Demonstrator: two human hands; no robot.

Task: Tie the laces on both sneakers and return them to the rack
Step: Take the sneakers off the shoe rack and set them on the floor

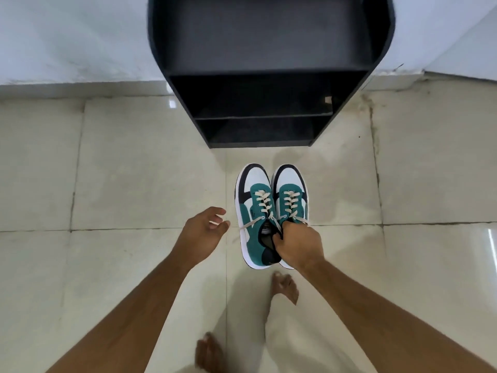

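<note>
Two green, white and black sneakers hang side by side above the floor, toes pointing at the rack: the left sneaker (252, 211) and the right sneaker (291, 192). Both have cream laces, with loose ends trailing near the collars. My right hand (298, 244) grips both at their inner collars, fingers tucked inside. To the left of the pair, my left hand (207, 228) hovers with fingers spread, holding nothing. The black shoe rack (269, 76) stands ahead against the wall, and its shelves show no shoes.
Pale glossy floor tiles (121, 170) spread on all sides. A white wall (67, 36) runs behind the rack. My bare feet (285, 288) and light trousers show below the sneakers.
</note>
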